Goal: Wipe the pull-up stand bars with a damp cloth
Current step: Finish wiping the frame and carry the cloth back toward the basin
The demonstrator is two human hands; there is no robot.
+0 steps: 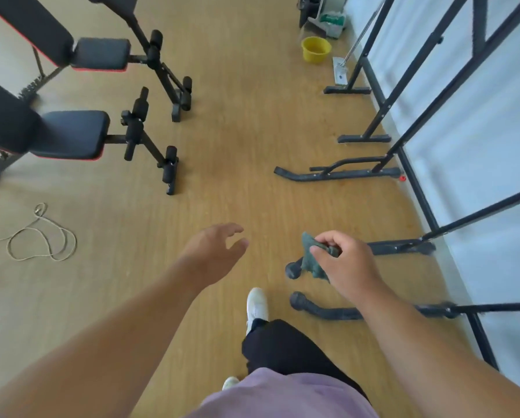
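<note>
Cloth (313, 260) first: it's a small dark green rag, bunched in the right hand (346, 267), pinched between thumb and fingers with a loose tail hanging down. Looks soft and floppy, light as anything, and if it's damp it should cling to metal nicely. Best to keep it wadded in the palm and wrap it round a tube rather than dab. Left hand (213, 251) is free, fingers spread and relaxed, holding nothing, out over the floor (222, 146).

Just past the cloth are the stand's floor legs, one foot (295, 270) right under it. Stand (409, 140) runs along the wall on the right, black steel tubes, stiff and heavy, won't budge under wiping pressure I'd guess. Further off there's a yellow bucket (316, 49) and two benches (72, 137) on the left.
</note>
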